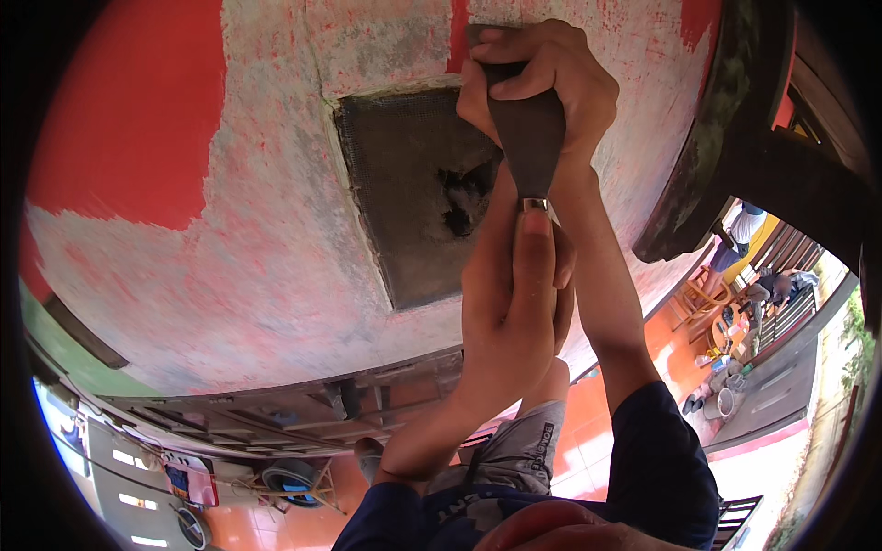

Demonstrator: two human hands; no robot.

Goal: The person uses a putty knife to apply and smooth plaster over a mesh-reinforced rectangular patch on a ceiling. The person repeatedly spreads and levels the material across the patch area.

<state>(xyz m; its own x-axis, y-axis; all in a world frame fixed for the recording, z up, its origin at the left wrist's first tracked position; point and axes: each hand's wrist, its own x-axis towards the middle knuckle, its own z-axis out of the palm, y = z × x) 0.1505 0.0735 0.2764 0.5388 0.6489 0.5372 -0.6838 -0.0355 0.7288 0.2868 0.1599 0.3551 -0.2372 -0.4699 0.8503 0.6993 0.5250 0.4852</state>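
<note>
A broad scraper (525, 147) with a dark blade is held upright against the wall. My left hand (508, 303) grips its handle from below, fingers wrapped round it. Higher up, the fingers of my right hand (570, 92) are curled over the blade's upper part, near its top edge. Behind them, the wall (266, 184) has red paint and scraped whitish, pink-flecked areas. A dark square patch (386, 211) with mesh along its edge is set into it, with a jagged dark hole (459, 197) partly beside my left hand. The handle is mostly hidden by my fingers.
A dark beam (772, 165) runs along the right. Beyond it are two other people (742, 230), a round table (730, 331) with items, and several buckets (726, 395). Below are an orange tiled floor (597, 432) and a stand with a dark tub (289, 482).
</note>
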